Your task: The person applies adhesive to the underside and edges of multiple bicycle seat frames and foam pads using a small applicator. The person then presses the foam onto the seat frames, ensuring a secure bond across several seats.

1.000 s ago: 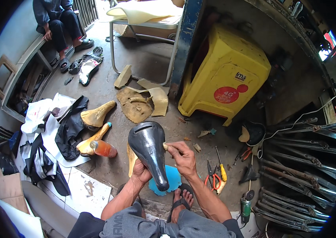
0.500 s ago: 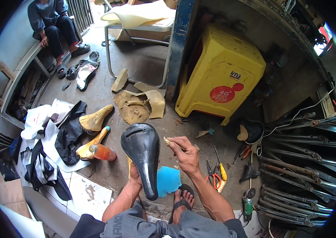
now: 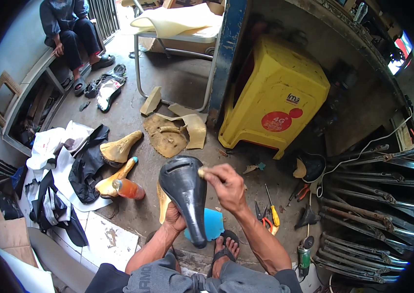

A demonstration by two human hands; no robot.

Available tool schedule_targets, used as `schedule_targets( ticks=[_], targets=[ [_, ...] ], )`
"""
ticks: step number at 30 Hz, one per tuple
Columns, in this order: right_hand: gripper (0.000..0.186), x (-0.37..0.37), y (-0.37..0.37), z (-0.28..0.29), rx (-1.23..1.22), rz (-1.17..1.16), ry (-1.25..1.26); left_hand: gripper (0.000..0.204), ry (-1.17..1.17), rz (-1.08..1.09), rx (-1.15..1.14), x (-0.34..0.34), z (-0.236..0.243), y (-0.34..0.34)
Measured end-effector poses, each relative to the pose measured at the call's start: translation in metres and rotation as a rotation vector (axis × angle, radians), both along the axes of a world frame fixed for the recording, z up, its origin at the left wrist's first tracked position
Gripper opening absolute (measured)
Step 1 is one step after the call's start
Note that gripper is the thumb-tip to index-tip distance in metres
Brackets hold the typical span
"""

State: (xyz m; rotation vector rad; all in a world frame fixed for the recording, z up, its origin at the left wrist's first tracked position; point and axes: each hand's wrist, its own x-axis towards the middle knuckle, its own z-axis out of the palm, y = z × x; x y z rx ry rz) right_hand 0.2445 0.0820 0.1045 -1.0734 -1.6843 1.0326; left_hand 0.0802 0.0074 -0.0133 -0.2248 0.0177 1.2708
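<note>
A black bicycle saddle (image 3: 183, 195) hangs over the floor in front of me, its broad end away from me and its narrow end toward my lap. My left hand (image 3: 175, 218) grips it from the left and below; most of those fingers are hidden behind it. A yellowish foam strip (image 3: 164, 204) shows beside that hand, partly covered by the saddle. Between thumb and fingertips, my right hand (image 3: 229, 188) pinches a small pale-yellow piece of foam (image 3: 202, 172), which meets the saddle's upper right edge.
Two foam saddle pads (image 3: 120, 147) and an orange bottle (image 3: 128, 189) are at left, near black and white scraps (image 3: 87, 178). Foam offcuts (image 3: 165, 134) lie ahead. Right are a yellow stool (image 3: 277, 93), pliers (image 3: 264, 215), a screwdriver (image 3: 274, 212), a grinder (image 3: 305, 256) and metal tubes (image 3: 368, 210).
My right hand has brought the foam piece left onto the saddle's edge. The saddle and my left hand have shifted slightly right, and the saddle is tilted a little differently.
</note>
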Motion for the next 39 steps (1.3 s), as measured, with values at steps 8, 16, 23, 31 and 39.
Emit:
schedule_targets(
  ticks=[8,16,23,31,39],
  targets=[
    [0.016,-0.011,0.001,0.022,0.124,0.062,-0.142,0.045,0.102,-0.026,-0.119,0.002,-0.006,0.002],
    [0.01,0.005,-0.016,0.027,0.211,0.509,-0.551,0.038,0.331,-0.016,-0.071,0.0,-0.02,0.004],
    [0.021,0.074,-0.038,-0.02,-0.335,-0.211,-0.016,0.031,0.205,-0.099,-0.227,0.028,-0.065,0.047],
    [0.023,0.085,-0.051,-0.072,-0.527,-0.356,0.057,0.044,0.316,-0.069,-0.47,0.047,-0.137,0.085],
    [0.026,0.108,-0.054,-0.089,-0.558,-0.465,0.126,0.068,1.272,-0.211,-0.449,0.067,-0.065,0.018]
  ],
)
